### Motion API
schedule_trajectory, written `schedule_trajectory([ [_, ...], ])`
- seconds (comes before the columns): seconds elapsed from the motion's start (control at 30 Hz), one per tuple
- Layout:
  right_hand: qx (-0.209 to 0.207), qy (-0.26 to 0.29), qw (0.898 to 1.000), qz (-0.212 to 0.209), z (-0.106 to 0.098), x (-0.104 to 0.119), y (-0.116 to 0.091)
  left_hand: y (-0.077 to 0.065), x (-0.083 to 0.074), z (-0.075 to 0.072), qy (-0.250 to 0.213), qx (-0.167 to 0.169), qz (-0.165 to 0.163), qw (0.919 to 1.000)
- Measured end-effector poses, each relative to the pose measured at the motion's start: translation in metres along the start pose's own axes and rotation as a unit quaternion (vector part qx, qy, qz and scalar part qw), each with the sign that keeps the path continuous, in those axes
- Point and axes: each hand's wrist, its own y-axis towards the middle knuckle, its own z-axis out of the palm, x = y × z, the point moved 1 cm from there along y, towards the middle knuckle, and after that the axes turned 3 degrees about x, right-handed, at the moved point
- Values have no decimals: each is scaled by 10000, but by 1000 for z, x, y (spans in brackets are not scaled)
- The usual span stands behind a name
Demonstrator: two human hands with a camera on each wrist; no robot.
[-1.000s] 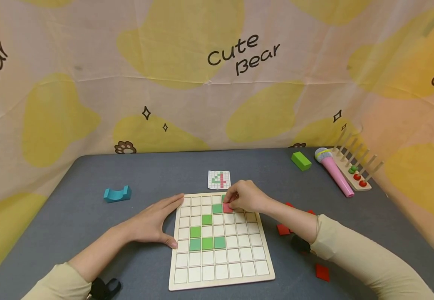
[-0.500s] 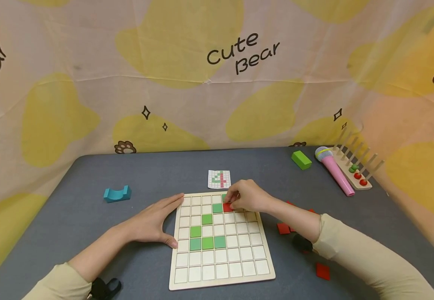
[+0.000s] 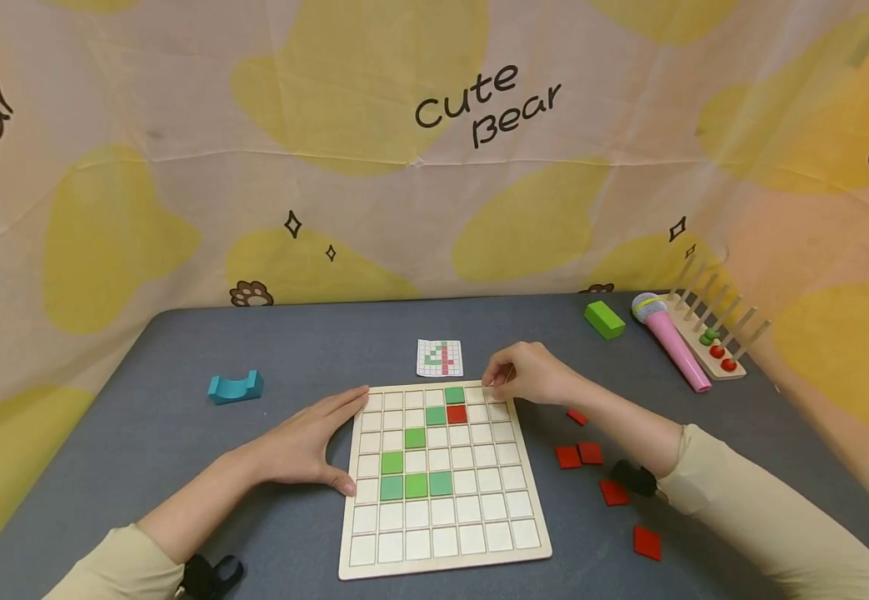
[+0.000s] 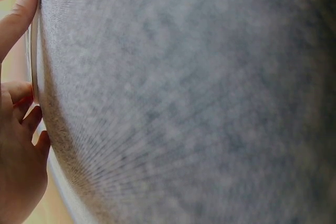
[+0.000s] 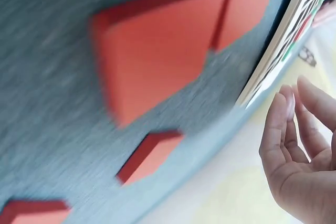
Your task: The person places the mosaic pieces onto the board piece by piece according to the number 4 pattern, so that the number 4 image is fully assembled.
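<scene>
A wooden grid board (image 3: pixel 444 543) lies on the table, several green tiles (image 3: pixel 415 486) set in its squares in a stepped line and a row. One red tile (image 3: pixel 456 414) sits flat in the second row, just below the topmost green one. My left hand (image 3: pixel 292 446) rests along the board's left edge, fingertips at the far corner and thumb lower down. Over the board's far right corner is my right hand (image 3: pixel 535 372), its fingers loosely bent; the right wrist view shows no tile between the fingertips (image 5: pixel 287 92).
Several loose red tiles (image 3: pixel 590 453) lie right of the board, below my right forearm. Behind the board is a small pattern card (image 3: pixel 439 358). A teal arch block (image 3: pixel 235 387) stands left; a green block (image 3: pixel 604 320), pink toy microphone (image 3: pixel 671 343) and pegged board (image 3: pixel 726 372) are back right.
My right hand has let go of the red tile and moved right and slightly up, uncovering that tile and the top green one. The left hand has stayed put.
</scene>
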Motion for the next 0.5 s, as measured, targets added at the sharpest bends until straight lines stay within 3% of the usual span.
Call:
schedule_trajectory([
  [0.3,-264,-58,9995,175,-24,-32,-18,-1,-1,1,-22,23,-40,10000],
  [0.5,-124,60,9997,181,-35,-54,-31,-1,-1,0,-21,22,-27,10000],
])
